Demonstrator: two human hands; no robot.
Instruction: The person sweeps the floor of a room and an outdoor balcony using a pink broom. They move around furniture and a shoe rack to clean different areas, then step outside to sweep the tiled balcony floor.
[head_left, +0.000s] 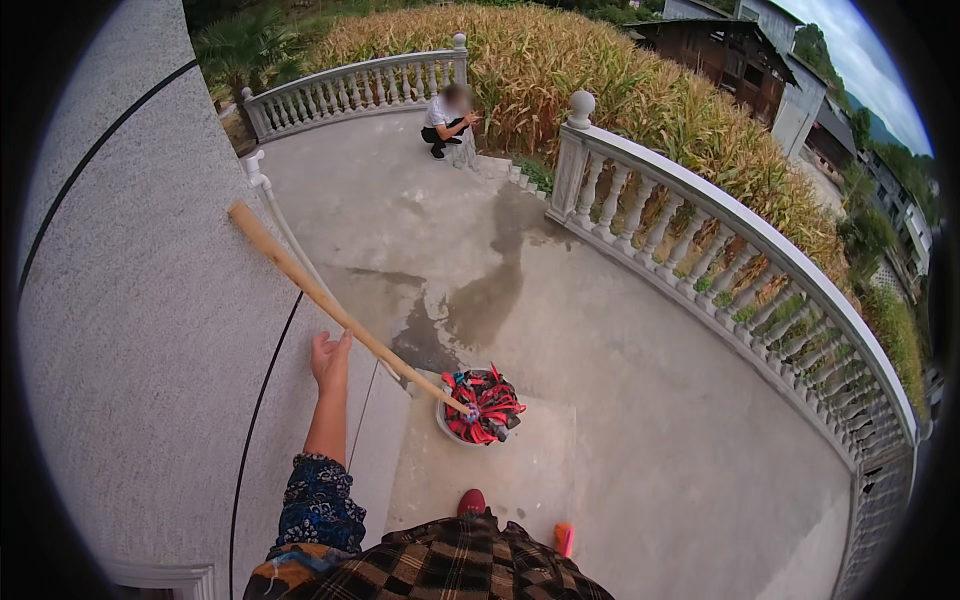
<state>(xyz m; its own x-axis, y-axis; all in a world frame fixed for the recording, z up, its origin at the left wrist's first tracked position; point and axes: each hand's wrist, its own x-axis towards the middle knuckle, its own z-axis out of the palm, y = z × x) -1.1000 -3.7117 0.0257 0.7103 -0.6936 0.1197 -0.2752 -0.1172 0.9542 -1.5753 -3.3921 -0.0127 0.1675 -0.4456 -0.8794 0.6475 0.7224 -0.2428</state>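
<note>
My left hand (331, 360) is raised beside the light wooden handle (330, 304) of a mop. A fingertip meets or nearly meets the wood, and the fingers are not wrapped around it. The handle slants up to the left, its upper end close to the grey wall (150, 315). Its lower end joins a mop head (491, 409) of red, black and grey cloth strips, which sits bunched in a pale round basin (447, 433) on the concrete. My right hand is out of view.
A white pipe (289, 225) runs beside the wall. Wet patches (480, 304) darken the concrete beyond the basin. A white balustrade (720, 232) edges the right side. Another person (444, 124) squats near steps at the back. An orange-pink brush-like object (564, 538) lies by my feet.
</note>
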